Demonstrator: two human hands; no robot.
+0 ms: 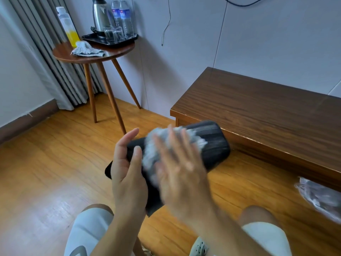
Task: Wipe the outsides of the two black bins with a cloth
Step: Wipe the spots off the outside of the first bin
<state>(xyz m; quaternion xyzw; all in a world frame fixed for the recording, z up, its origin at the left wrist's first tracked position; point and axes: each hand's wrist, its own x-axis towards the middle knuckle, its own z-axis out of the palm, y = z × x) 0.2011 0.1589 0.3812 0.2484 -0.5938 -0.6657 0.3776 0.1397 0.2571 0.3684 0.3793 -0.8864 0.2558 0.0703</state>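
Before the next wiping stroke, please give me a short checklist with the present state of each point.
1. Black bin held firmly: ok, the left hand grips it near its open end, off the floor.
2. Cloth between palm and bin: ok, the right hand presses it with straight fingers.
3. Whole outside already wiped: cannot tell, the underside is hidden.
4. Second black bin within reach: cannot tell, only one bin is in view.
5. Spare cloth available: ok, it lies on the round table.
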